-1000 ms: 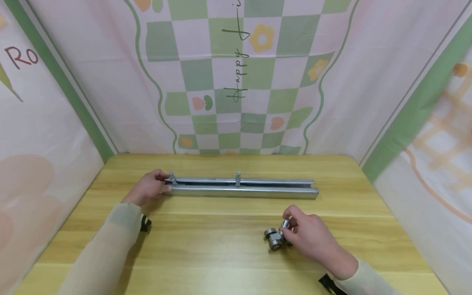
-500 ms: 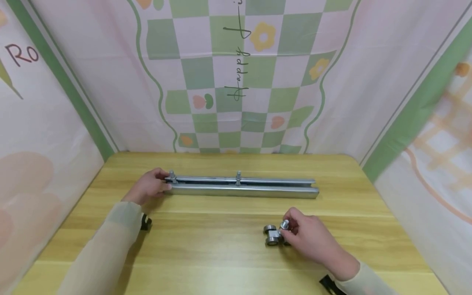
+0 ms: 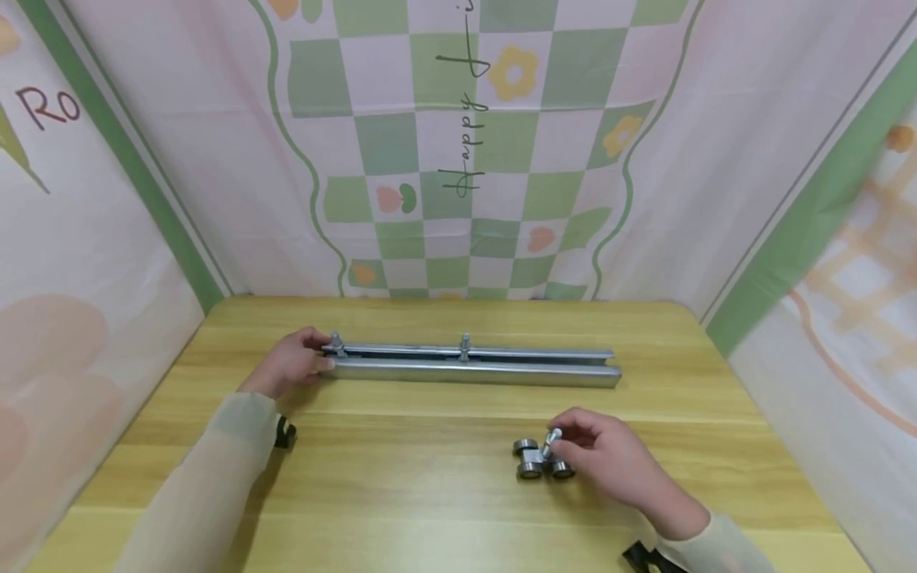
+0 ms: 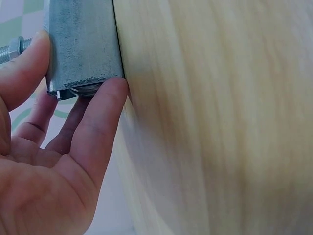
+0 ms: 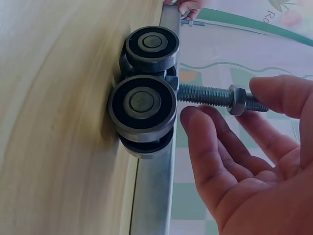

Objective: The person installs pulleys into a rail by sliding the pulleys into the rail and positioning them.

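Observation:
A steel channel rail lies across the table, slot upward. Two threaded bolts stand up from its slot: one bolt near the middle, another bolt at the left end. My left hand grips that left end, thumb on the near side; in the left wrist view a fingertip touches the rail's lower end edge, and part of a wheel shows inside. Nearer to me, a four-wheeled roller trolley sits on the table. My right hand holds its bolt between thumb and fingers, beside the nut.
The light wooden table reaches back to a patterned cloth wall. Cloth panels also stand at the left and right. The rail's right end lies beyond the trolley.
The trolley has turned slightly and more of its near right wheel shows. My right hand has shifted a little to the right along its bolt. The left hand and rail stay in place.

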A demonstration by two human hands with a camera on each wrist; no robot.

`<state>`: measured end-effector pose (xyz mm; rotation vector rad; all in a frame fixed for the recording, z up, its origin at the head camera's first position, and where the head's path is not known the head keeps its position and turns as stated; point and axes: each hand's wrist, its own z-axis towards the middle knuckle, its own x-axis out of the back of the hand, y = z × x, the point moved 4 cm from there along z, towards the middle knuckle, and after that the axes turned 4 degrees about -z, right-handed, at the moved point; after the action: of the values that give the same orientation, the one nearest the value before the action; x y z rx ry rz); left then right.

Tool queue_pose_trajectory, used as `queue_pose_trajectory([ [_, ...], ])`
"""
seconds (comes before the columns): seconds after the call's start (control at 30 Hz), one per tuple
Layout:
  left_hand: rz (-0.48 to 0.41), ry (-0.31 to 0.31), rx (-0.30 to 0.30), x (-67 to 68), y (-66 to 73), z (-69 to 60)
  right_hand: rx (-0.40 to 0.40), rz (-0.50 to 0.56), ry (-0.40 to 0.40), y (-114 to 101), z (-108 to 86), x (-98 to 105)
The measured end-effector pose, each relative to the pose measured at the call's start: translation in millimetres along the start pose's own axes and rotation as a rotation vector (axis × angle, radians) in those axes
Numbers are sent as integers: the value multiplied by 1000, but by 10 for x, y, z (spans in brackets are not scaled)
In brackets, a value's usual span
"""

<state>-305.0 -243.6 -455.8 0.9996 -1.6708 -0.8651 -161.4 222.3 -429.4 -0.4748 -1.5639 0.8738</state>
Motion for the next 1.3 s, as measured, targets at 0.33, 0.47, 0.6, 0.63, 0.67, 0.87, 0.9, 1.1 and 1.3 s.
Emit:
queue_pose_trajectory([
  [0.33,-4,-3,2,-3,-21,6,-25,25,-14,10,-15,0],
  [0.47,-9,0,2,-6,-24,5,-52,-15,8,9,-27,3],
  [0.6,-5,-2,-6,-8,-22,8,-111,-24,33,12,-44,-2],
  [0.63,-3,-1,-9,-8,-20,9,-126,-16,40,13,-46,-2],
  [0.67,0,-1,-10,-8,-19,9,-142,-8,48,13,-47,-2],
  [0.87,-9,1,-2,-3,-27,14,-175,31,87,26,-64,20],
  [0.9,-12,0,0,-3,-31,17,-181,31,89,31,-66,27],
  [1.1,-8,-4,-1,-4,-30,22,-179,40,94,71,-59,112],
  [1.3,-7,-9,-19,-9,-21,20,-164,34,138,109,-73,277],
])
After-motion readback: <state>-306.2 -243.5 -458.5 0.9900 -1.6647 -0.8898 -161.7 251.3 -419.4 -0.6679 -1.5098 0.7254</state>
